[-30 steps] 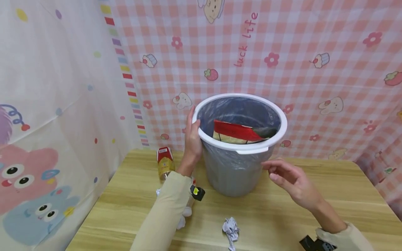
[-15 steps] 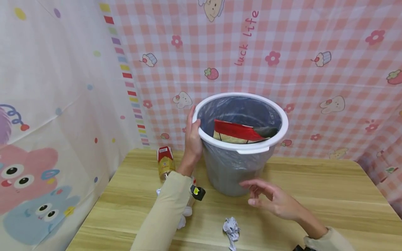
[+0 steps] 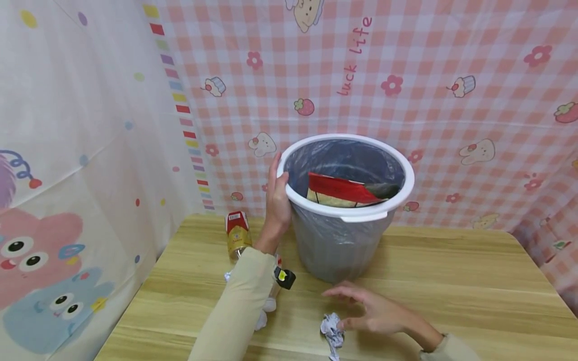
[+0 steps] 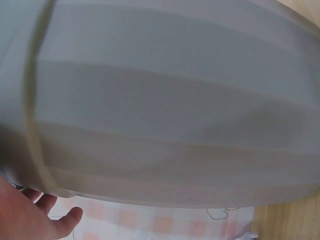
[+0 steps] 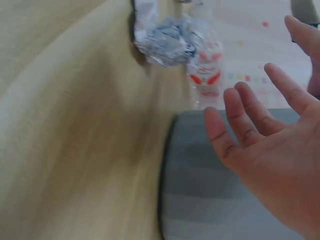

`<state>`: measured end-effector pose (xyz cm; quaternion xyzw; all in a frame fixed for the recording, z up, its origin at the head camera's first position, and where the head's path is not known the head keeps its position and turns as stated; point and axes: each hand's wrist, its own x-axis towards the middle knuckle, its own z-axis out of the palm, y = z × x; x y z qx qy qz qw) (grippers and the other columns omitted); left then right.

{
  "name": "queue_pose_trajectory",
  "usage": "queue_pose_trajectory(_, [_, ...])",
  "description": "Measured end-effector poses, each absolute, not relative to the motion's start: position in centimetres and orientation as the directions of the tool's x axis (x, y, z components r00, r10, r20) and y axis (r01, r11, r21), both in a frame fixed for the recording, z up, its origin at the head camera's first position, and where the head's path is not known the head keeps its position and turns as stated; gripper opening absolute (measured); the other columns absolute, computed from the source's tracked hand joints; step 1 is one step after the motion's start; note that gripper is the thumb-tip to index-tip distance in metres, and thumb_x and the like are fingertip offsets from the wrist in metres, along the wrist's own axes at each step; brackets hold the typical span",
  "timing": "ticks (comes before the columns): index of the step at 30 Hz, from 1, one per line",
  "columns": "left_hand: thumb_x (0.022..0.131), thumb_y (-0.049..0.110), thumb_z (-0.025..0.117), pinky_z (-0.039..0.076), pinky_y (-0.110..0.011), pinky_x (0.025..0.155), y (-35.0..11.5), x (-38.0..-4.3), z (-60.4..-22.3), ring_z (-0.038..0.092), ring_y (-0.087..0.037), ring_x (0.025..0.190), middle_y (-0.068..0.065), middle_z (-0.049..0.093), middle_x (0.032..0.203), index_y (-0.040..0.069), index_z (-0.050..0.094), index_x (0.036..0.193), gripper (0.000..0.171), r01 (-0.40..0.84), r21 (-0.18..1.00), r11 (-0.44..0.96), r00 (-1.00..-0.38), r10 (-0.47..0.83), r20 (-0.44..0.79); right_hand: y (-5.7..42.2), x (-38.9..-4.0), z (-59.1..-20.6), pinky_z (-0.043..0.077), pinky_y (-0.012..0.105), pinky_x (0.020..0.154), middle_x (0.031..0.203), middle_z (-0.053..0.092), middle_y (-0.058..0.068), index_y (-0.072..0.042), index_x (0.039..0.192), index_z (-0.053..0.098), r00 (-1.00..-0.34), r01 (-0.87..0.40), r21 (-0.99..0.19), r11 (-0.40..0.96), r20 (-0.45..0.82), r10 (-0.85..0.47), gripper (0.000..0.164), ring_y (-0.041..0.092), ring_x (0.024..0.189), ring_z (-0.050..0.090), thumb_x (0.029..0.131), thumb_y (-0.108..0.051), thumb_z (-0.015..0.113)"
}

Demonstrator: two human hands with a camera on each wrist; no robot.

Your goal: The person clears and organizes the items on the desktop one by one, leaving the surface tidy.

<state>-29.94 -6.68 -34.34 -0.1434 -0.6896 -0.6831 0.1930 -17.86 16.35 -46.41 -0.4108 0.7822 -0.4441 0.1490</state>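
A grey trash can point(image 3: 338, 245) with a white rim and clear liner stands on the wooden table. Inside it shows a red, cream and dark green wrapper point(image 3: 338, 189). My left hand point(image 3: 277, 203) holds the can at the left of its rim; the left wrist view shows its fingers point(image 4: 67, 222) at the rim. In front of the can, my right hand point(image 3: 379, 311) is low over the table with fingers spread and nothing held. Its thumb overlaps the edge of a crumpled white paper point(image 3: 331, 328) in the head view.
A red and gold carton point(image 3: 238, 233) lies left of the can. Partly hidden behind the left forearm is a clear bottle point(image 5: 206, 60) with a red-printed label. Patterned cloth point(image 3: 451, 115) hangs behind and at both sides of the table point(image 3: 451, 281).
My right hand has moved from the can's right side down and left to the crumpled paper. The left hand and the trash can have stayed in place.
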Motion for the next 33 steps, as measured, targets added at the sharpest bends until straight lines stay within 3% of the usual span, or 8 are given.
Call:
queue_pose_trajectory(5, [0.101, 0.029, 0.029, 0.026, -0.039, 0.119, -6.6, -29.9, -34.3, 0.030, -0.012, 0.145, 0.001, 0.024, 0.163, 0.025, 0.020, 0.157, 0.056, 0.454, 0.891, 0.028, -0.888, -0.072, 0.455, 15.7, -17.9, -47.6, 0.041, 0.037, 0.107, 0.133, 0.054, 0.011, -0.013, 0.142, 0.049, -0.576, -0.516, -0.810, 0.279, 0.087, -0.813, 0.055, 0.025, 0.124, 0.051, 0.093, -0.030, 0.068])
queue_pose_trajectory(12, [0.101, 0.029, 0.029, 0.023, -0.040, 0.119, -6.6, -29.8, -34.3, 0.030, -0.012, 0.145, 0.006, 0.025, 0.162, 0.025, 0.020, 0.157, 0.057, 0.451, 0.892, 0.040, -0.888, -0.081, 0.453, 15.0, -17.9, -49.0, 0.041, 0.032, 0.104, 0.131, 0.055, 0.010, -0.009, 0.140, 0.050, -0.548, -0.525, -0.807, 0.270, 0.078, -0.833, 0.056, 0.019, 0.119, 0.051, 0.092, -0.031, 0.069])
queue_pose_trajectory(19, [0.101, 0.028, 0.029, 0.025, -0.040, 0.119, -6.6, -29.9, -34.4, 0.031, -0.013, 0.145, 0.000, 0.025, 0.163, 0.024, 0.021, 0.157, 0.057, 0.464, 0.885, 0.038, -0.882, -0.077, 0.465, 14.7, -18.0, -49.6, 0.039, 0.026, 0.104, 0.134, 0.054, 0.005, -0.014, 0.141, 0.050, -0.550, -0.472, -0.827, 0.304, 0.008, -0.835, 0.056, 0.013, 0.123, 0.048, 0.092, -0.033, 0.068])
queue_pose_trajectory(25, [0.101, 0.029, 0.029, 0.025, -0.040, 0.119, -6.7, -29.9, -34.4, 0.031, -0.012, 0.145, 0.003, 0.025, 0.162, 0.025, 0.021, 0.157, 0.056, 0.465, 0.884, 0.039, -0.881, -0.074, 0.467, 14.9, -18.4, -49.8, 0.036, 0.025, 0.106, 0.138, 0.054, 0.004, -0.015, 0.142, 0.049, -0.545, -0.422, -0.849, 0.318, -0.043, -0.838, 0.056, 0.012, 0.126, 0.046, 0.093, -0.035, 0.068])
queue_pose_trajectory(33, [0.102, 0.030, 0.030, 0.026, -0.042, 0.119, -6.7, -29.9, -34.3, 0.031, -0.014, 0.145, -0.001, 0.024, 0.163, 0.021, 0.020, 0.157, 0.057, 0.464, 0.885, 0.039, -0.883, -0.069, 0.465, 15.1, -19.5, -50.2, 0.039, 0.023, 0.096, 0.126, 0.055, 0.004, -0.016, 0.142, 0.051, -0.540, -0.310, -0.889, 0.337, -0.127, -0.832, 0.052, 0.005, 0.112, 0.049, 0.094, -0.030, 0.067])
